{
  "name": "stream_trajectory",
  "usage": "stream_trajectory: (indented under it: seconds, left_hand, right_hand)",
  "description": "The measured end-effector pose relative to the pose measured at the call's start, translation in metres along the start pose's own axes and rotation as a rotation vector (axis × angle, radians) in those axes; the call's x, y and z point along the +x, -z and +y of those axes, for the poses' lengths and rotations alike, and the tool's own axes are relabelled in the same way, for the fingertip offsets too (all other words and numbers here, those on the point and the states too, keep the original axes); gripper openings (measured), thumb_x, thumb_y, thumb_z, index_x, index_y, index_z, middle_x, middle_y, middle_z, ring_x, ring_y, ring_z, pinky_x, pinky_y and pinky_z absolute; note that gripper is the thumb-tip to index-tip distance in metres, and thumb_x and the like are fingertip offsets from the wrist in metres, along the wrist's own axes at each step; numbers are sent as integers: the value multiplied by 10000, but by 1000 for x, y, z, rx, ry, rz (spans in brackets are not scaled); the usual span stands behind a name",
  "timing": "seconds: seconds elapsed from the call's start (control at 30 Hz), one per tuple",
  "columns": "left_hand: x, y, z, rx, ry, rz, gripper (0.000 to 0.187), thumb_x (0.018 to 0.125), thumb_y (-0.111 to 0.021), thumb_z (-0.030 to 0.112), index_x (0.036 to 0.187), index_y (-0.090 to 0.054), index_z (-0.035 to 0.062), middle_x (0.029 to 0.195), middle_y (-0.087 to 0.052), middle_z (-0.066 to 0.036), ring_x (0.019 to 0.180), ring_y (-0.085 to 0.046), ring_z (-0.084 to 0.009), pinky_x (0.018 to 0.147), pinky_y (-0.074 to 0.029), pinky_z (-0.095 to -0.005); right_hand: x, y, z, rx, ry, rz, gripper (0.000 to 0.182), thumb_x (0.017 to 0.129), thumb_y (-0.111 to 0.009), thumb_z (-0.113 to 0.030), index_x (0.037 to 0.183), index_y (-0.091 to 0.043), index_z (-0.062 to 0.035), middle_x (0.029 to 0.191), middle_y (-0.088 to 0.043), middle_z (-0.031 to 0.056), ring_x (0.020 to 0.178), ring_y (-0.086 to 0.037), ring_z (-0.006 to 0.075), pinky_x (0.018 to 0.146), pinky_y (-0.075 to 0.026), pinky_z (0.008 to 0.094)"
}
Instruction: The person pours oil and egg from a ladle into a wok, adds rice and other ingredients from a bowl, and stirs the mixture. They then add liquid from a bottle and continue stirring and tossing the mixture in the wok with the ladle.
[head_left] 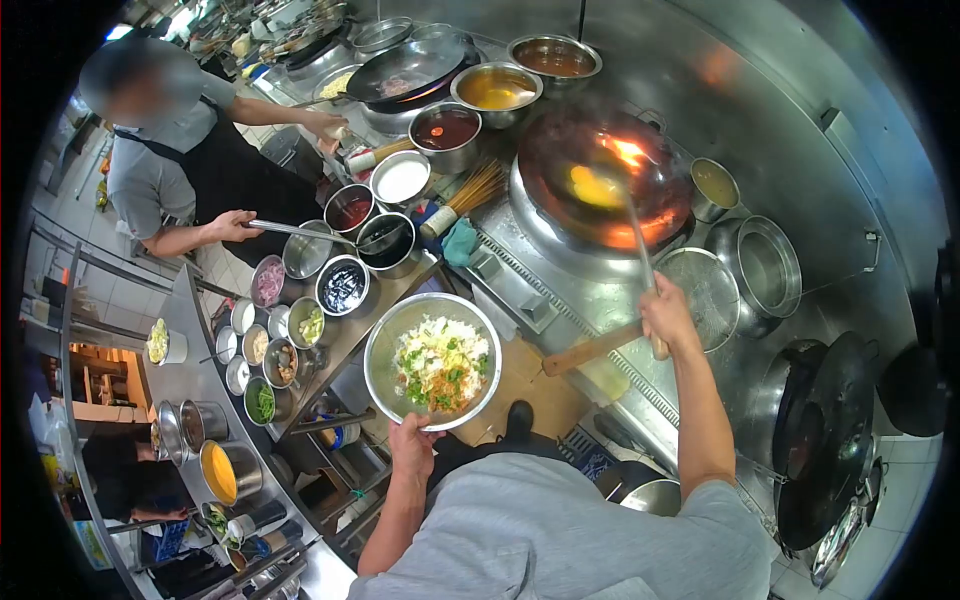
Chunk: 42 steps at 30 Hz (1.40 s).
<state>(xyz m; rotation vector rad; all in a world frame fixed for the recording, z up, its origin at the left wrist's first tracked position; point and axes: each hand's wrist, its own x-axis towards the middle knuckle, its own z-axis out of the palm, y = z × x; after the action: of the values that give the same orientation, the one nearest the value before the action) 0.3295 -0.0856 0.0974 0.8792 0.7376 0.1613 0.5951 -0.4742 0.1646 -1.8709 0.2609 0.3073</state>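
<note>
A metal bowl [376,372] holding white rice, chopped greens and an orange-brown seasoning [453,396] is gripped at its near rim by my left hand [411,445]. My right hand [668,312] is closed round the handle of a long metal utensil [640,235], whose far end reaches into the big wok [560,150]. Yellow egg [596,187] lies in that wok, with an orange glow on the metal around it. The wok sits on the stove at the upper right. Below my right wrist is the wooden handle [592,348] of a wire strainer [697,290].
At the left a co-worker [210,150] holds a ladle [300,231] over the sauce bowls. Ingredient bowls [262,400] line the left counter [213,375]. A bamboo brush [470,192] lies left of the wok. Dark woks [830,440] stand at the right, a metal pot [765,262] nearer.
</note>
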Motion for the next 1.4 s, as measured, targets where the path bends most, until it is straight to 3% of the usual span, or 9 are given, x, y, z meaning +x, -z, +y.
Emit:
stream_trajectory:
  seconds: [0.13,0.27,0.43,0.67,0.83,0.93,1.0,1.23,1.4]
  left_hand:
    - [-2,0,6,-2,-13,44,438,833,-585,54,1267,-542,12,1004,-678,-99,760,-702,-200,587,-594,-329]
    - [-2,9,5,2,-51,8,466,826,-601,74,1288,-551,49,1023,-685,-80,772,-694,-208,590,-575,-345]
    - [-1,16,0,-12,-49,-14,426,836,-615,92,1259,-567,82,1004,-673,-48,777,-680,-195,584,-550,-342]
    - [1,11,2,14,-79,-34,425,851,-606,92,1273,-571,65,1012,-690,-51,742,-676,-186,557,-522,-330]
    - [13,1,-6,18,-49,-42,460,846,-607,98,1304,-566,94,1085,-687,-45,833,-683,-178,606,-520,-321]
    - [16,-15,6,37,-10,-36,483,838,-615,102,1317,-557,111,1117,-682,-36,878,-683,-176,628,-518,-317]
    - [15,-34,15,-27,-17,-26,449,840,-593,51,1284,-524,50,974,-665,-66,691,-658,-178,542,-540,-318]
    - [79,-65,36,44,32,-133,522,834,-562,48,1350,-488,64,1023,-648,-73,740,-647,-173,559,-522,-311]
    - [141,-78,60,95,100,-310,550,826,-580,38,1366,-475,46,1030,-655,-94,710,-648,-173,549,-535,-300]
  right_hand:
    - [36,-10,9,119,15,-21,406,863,-613,-57,1259,-576,24,676,-591,60,425,-542,160,396,-437,337]
    - [25,-25,8,-270,178,207,383,863,-600,-43,1237,-584,35,703,-611,76,434,-560,164,393,-445,335]
    - [14,-6,8,173,19,-60,258,861,-598,-43,1110,-632,16,657,-591,58,455,-572,150,430,-469,340]
    - [8,-17,10,-321,220,247,354,849,-619,-91,1181,-610,31,707,-636,133,502,-637,242,556,-543,414]
    - [19,0,-7,191,31,-42,357,886,-605,-28,1241,-631,-6,660,-576,37,424,-530,149,388,-422,316]
    - [51,-6,-1,-98,161,130,435,883,-623,-91,1293,-620,54,704,-615,78,481,-597,205,479,-500,373]
    - [72,-2,58,-580,485,430,524,878,-623,-99,1371,-579,74,726,-630,92,483,-597,212,494,-509,387]
    - [-19,-3,-34,-190,-145,-59,681,865,-604,-132,1509,-484,50,1118,-715,302,1028,-724,420,899,-565,452]
    - [37,-43,-11,-571,75,314,675,865,-589,-104,1525,-484,-10,1191,-696,313,1135,-670,478,960,-529,498]
